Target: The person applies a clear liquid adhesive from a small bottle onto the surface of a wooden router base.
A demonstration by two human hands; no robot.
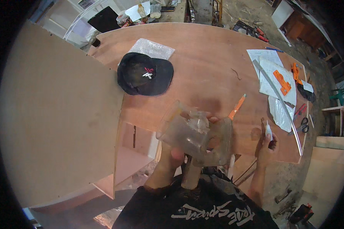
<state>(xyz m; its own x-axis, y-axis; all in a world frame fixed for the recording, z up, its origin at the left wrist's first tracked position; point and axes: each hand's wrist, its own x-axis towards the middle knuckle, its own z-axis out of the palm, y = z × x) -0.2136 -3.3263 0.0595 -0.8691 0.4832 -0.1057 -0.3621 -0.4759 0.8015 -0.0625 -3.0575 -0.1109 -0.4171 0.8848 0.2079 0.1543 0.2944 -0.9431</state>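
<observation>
My left hand (pixel 174 155) is closed around a cloudy, see-through plastic jug (pixel 181 131) with a broad handle, tilted on its side above the table. Its thumb presses the near side, and fingertips show at the far side. A jagged-looking clear piece sits at the jug's upper side; whether it is loose I cannot tell. In my right hand (pixel 270 148), lower and to the right, is a small white tube (pixel 268 131) with a pointed nozzle facing away from me. An orange utility knife (pixel 237 107) lies on the table just beyond the jug's handle.
A dark cap (pixel 147 74) and bubble wrap (pixel 153 49) lie on the wooden table (pixel 206 57). At right are papers (pixel 265 56), orange tools (pixel 282 82), a long metal strip (pixel 281 98) and scissors (pixel 304 126). A large board (pixel 61 114) fills the left.
</observation>
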